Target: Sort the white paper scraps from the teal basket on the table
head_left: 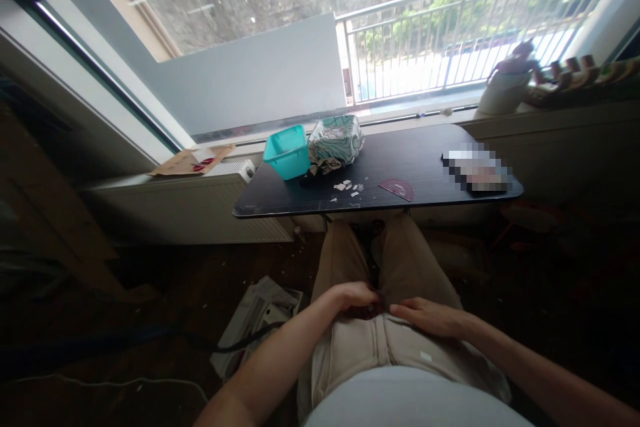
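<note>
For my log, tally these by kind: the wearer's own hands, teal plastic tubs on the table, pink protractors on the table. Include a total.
Left hand and right hand: 2
Teal tub: 1
Pink protractor: 1
Total: 4

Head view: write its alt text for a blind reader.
Left hand and right hand are at the lap, over beige trousers; ahead, a dark table by a window holds a teal basket, paper scraps and a pink protractor.
</note>
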Available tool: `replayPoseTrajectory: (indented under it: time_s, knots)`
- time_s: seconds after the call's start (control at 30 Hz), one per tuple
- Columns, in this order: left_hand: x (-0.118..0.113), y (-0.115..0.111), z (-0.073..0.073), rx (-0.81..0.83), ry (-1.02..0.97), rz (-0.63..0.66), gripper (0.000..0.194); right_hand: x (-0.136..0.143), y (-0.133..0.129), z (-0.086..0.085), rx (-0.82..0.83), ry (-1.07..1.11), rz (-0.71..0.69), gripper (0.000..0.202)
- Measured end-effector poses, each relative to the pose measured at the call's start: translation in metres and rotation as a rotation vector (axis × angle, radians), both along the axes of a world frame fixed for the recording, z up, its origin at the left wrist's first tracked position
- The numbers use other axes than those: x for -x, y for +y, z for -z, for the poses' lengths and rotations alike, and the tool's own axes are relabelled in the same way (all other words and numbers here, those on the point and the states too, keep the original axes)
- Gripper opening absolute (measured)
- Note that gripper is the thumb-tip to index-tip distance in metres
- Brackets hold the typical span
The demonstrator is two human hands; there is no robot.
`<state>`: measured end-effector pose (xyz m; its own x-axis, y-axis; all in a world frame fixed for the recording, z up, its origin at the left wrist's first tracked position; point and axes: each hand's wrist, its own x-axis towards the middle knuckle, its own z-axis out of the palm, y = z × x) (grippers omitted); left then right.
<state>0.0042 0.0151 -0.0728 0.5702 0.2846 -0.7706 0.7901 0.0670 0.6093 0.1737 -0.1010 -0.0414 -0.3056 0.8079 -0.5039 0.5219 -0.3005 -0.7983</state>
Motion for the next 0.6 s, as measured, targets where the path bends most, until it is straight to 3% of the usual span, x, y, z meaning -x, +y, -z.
replayPoseTrajectory:
  time_s: [0.17, 0.33, 0.43, 0.6]
  knots:
    - [0.005, 0.004, -0.007, 0.165, 0.044, -0.029, 0.03, 0.007, -0.001, -0.015, 0.006, 0.044, -0.037, 0.063]
    - [0.014, -0.001, -0.013, 0.233, -0.012, -0.095, 0.033, 0.005, -0.005, -0.024, -0.036, 0.011, -0.043, 0.055]
    - [0.017, -0.003, -0.017, 0.245, -0.045, -0.137, 0.034, 0.0, -0.009, -0.024, -0.039, 0.019, -0.036, 0.053]
    - [0.019, -0.008, -0.027, 0.309, -0.133, -0.201, 0.032, 0.0, -0.014, -0.015, -0.084, 0.049, -0.088, 0.034]
